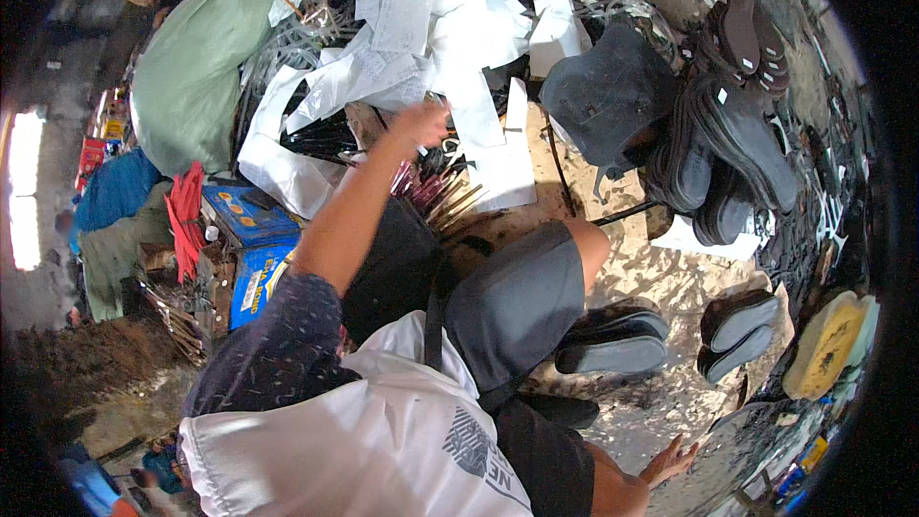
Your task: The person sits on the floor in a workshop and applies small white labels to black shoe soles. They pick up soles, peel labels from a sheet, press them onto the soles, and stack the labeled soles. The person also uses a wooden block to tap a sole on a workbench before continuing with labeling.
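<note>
My left hand [419, 126] reaches forward into a heap of white paper sheets [450, 24], its fingers curled at the edge of a hanging sheet. What those fingers hold, if anything, is hidden. Just below the hand stands a bundle of thin reddish sticks [445, 193]. At the lower right, beyond my knee, my right hand [668, 461] has its fingers spread and nothing visible in it. Nearest to it are a pair of dark grey shoe soles [613, 354] and another pair of soles [742, 335], lying on a pale, stained work surface [670, 287].
Stacked grey soles [747, 144] and brown soles [739, 33] lie at the far right, beside a black sheet [613, 86]. A yellow block [825, 345] is at the right edge. On the left are a blue box [251, 278], a red cloth [187, 220] and a green sack [191, 77].
</note>
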Action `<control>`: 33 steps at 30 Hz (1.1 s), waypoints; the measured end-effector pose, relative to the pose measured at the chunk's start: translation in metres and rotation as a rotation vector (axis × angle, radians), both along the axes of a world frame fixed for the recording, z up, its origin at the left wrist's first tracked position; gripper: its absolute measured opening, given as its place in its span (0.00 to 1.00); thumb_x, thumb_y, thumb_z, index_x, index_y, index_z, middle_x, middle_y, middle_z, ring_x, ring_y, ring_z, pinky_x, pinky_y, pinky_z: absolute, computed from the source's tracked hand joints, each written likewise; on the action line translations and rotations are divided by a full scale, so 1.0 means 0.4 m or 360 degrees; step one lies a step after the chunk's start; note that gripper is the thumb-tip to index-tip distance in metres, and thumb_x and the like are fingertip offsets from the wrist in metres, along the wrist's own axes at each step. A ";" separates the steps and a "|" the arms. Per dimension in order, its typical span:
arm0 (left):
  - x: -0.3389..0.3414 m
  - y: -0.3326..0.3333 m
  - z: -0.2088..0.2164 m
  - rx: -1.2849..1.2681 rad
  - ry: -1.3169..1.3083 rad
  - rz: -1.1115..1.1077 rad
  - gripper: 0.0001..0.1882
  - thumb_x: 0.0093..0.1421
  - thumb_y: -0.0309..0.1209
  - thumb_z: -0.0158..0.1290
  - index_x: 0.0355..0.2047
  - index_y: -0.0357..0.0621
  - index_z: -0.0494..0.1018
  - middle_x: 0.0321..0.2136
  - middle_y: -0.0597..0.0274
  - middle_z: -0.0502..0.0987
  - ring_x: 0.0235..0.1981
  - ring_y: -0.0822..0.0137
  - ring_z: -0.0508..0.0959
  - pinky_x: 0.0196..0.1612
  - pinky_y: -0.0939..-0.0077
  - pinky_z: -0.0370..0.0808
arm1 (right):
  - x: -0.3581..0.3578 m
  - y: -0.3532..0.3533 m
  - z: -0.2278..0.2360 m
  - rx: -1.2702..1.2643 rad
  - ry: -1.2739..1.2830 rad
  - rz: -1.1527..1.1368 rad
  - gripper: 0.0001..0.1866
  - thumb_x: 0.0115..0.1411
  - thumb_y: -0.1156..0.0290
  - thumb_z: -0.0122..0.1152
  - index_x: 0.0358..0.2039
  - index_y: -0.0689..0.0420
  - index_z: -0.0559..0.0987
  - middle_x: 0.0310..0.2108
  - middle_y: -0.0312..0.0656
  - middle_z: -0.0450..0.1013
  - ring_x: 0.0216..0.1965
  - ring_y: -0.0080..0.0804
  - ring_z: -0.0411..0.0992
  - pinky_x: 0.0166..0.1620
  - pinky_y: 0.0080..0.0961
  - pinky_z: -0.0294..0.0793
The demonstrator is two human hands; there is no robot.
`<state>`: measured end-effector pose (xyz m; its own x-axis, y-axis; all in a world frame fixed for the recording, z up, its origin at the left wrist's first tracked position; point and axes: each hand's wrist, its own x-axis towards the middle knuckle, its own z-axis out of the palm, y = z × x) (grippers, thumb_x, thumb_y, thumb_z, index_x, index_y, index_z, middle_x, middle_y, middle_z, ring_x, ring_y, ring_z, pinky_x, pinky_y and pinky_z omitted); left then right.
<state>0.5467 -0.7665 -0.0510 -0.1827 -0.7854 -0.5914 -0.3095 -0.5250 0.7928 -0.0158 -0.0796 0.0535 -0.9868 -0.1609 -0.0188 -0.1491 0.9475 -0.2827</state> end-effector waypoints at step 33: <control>-0.092 0.011 -0.011 -0.1150 -0.0797 0.0237 0.22 0.57 0.40 0.62 0.44 0.34 0.77 0.32 0.47 0.82 0.37 0.48 0.82 0.45 0.60 0.77 | 0.094 0.363 -0.168 0.0001 -0.0309 -0.0405 0.44 0.65 0.42 0.61 0.73 0.52 0.58 0.66 0.58 0.59 0.58 0.52 0.69 0.58 0.48 0.71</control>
<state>0.5099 -0.7622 -0.0554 0.0978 -0.9924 0.0744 -0.6771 -0.0116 0.7358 0.0217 0.0655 -0.0135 -0.9733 0.0910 -0.2105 0.1496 0.9476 -0.2821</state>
